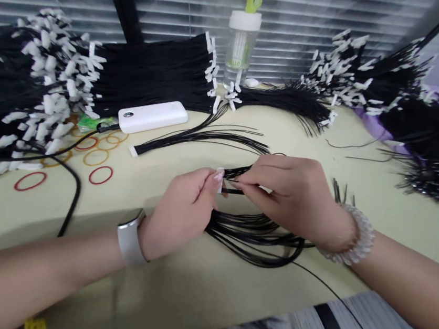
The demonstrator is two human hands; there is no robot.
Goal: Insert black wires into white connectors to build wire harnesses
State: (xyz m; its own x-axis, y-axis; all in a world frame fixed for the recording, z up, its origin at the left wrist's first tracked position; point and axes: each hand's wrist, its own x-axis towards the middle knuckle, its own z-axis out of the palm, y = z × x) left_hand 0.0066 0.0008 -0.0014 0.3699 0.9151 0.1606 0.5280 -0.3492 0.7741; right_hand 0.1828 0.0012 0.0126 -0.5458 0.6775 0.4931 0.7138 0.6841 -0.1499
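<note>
A small white connector is pinched between the thumb and fingers of my left hand, which wears a grey watch. Black wires run from the connector toward my right hand. That hand, with a clear bead bracelet at the wrist, has thumb and index finger pressed together on a thin black wire just right of the connector. A looped bundle of black wires hangs below both hands and curves back under the right one. Behind them lies another wire bundle with a white connector at its left end.
Large piles of black wires with white connectors line the back and left. A white power bank with a black cable, rubber bands and a bottle are behind my hands. More wires lie at right.
</note>
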